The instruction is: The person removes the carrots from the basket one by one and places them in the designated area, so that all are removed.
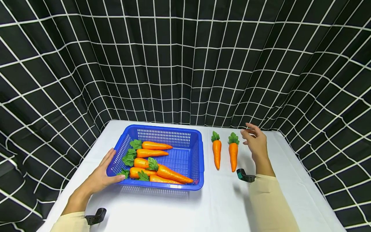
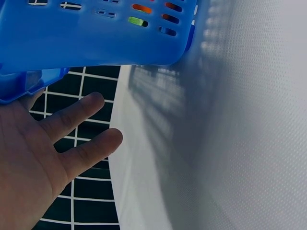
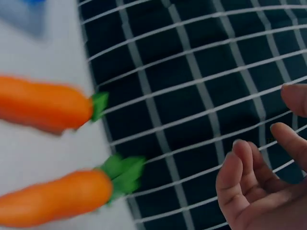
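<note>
A blue plastic basket (image 1: 202, 154) holds several orange carrots (image 1: 174, 175) with green leafy tops. My left hand (image 1: 98, 177) is at its front left corner, fingers extended along the left side and thumb by the front rim. In the left wrist view this hand (image 2: 29, 167) has its fingers spread below the basket wall (image 2: 96, 43). On the right, two carrots (image 1: 216, 153) lie side by side, leaves pointing away. Above the table, just right of the right-hand carrot (image 1: 233, 156), my right hand (image 1: 256, 141) hovers with loosely bent fingers, holding nothing.
A white cloth (image 1: 162, 212) covers the table. Black curtain (image 1: 182, 64) with a white grid hangs behind the table and along both sides. Dark bands (image 1: 246, 176) sit on both wrists.
</note>
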A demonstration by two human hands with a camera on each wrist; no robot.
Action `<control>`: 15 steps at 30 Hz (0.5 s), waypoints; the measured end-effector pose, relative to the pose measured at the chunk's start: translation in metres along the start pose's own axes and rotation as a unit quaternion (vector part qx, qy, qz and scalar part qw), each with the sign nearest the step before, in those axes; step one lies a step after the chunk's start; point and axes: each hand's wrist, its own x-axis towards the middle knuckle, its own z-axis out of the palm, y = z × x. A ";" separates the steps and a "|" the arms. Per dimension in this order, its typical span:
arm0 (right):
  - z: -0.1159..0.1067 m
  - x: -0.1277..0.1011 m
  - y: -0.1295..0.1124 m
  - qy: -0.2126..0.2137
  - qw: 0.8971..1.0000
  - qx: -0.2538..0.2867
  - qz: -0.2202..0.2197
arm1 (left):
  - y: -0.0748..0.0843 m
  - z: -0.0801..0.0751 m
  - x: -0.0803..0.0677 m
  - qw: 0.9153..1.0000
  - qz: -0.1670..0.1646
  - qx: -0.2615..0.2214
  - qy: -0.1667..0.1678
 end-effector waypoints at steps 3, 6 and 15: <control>0.000 -0.004 -0.018 -0.015 0.998 0.051 -0.027 | 0.000 0.000 0.000 1.000 -0.001 0.001 0.000; 0.000 -0.009 -0.034 -0.033 0.992 0.104 -0.060 | 0.001 0.000 0.000 1.000 -0.002 0.001 -0.001; 0.004 -0.027 -0.077 -0.109 0.959 0.221 -0.143 | 0.004 -0.001 -0.001 1.000 -0.006 -0.002 -0.002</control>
